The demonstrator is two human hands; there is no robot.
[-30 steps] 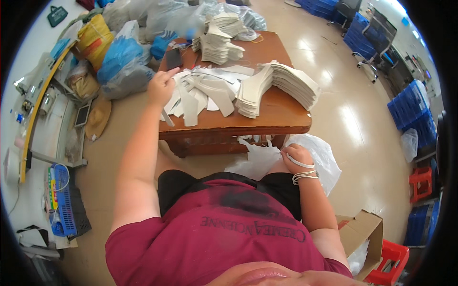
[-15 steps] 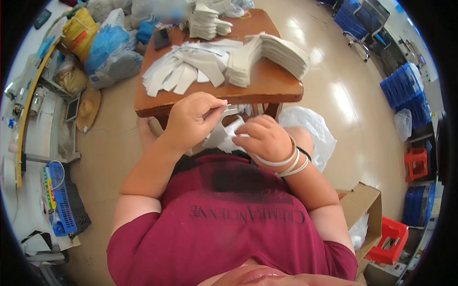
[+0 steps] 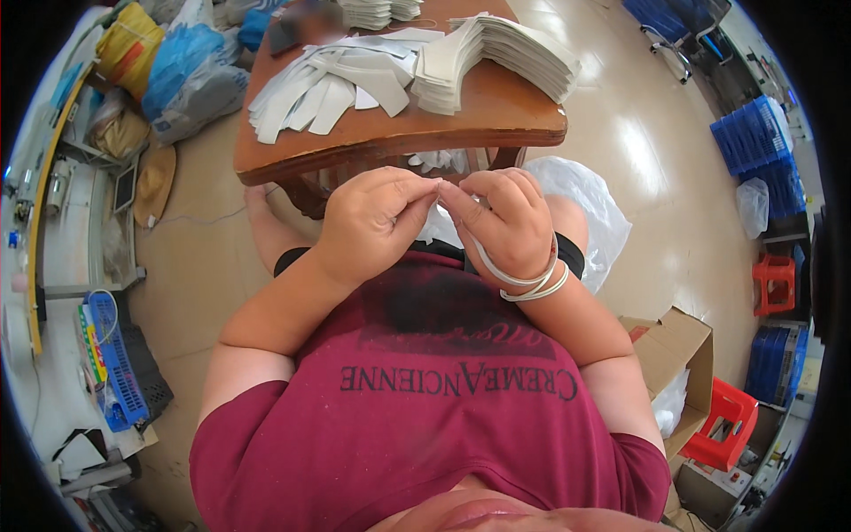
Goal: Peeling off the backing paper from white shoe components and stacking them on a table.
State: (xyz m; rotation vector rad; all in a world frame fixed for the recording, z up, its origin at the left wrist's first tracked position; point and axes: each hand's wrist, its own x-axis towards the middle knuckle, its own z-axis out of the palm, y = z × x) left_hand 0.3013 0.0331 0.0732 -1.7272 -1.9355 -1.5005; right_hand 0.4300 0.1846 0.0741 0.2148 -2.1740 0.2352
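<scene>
My left hand and my right hand meet just in front of the table edge. Thumb and forefinger of each are pinched, and the fingertips touch or nearly touch. Whatever lies between them is too small to make out. Below the fingers, a white piece shows partly, mostly hidden by the hands. Beyond them on the brown table lie a fanned-out pile of white cut pieces and a neat stack of curved off-white pieces. White bands circle my right wrist.
A clear plastic bag lies right of my leg. To the right stand an open cardboard box, a red stool and blue crates. Filled bags and a straw hat are at left.
My right hand has risen and moved in to meet the left at the fingertips. The white pieces below are now more hidden. The view has tilted, so the table sits higher in it.
</scene>
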